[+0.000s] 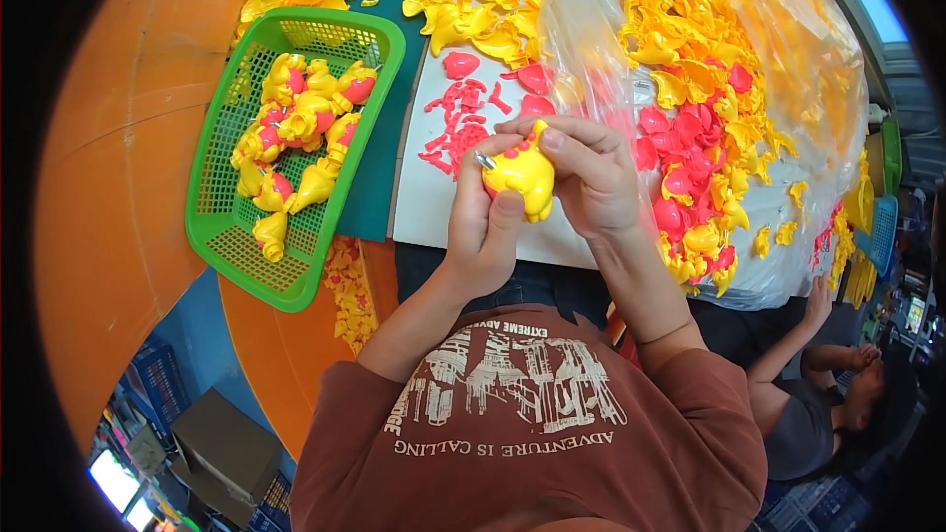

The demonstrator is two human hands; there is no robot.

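Note:
Between my two hands is a small glossy yellow plastic figure (pixel 524 179) with pink-red spots and a pointed tip. A short silver metal piece (pixel 484 161) sticks out of its left side. My left hand (pixel 481 236) is closed around the figure's left and lower side, thumb at its base. My right hand (pixel 597 175) pinches its upper right part. Small pink-red strips (pixel 458 128) and curved pink-red pieces (pixel 535 78) lie just beyond my hands on a white board (pixel 424 220). Curved yellow shell pieces (pixel 498 15) lie farther back.
A green basket (pixel 200 192) at left holds several yellow-and-pink figures (pixel 317 184). Clear plastic sheeting (pixel 581 25) at right bears heaps of yellow shells (pixel 680 20) and pink-red shells (pixel 690 143). Another person (pixel 803 424) sits at far right. A cardboard box (pixel 225 448) stands lower left.

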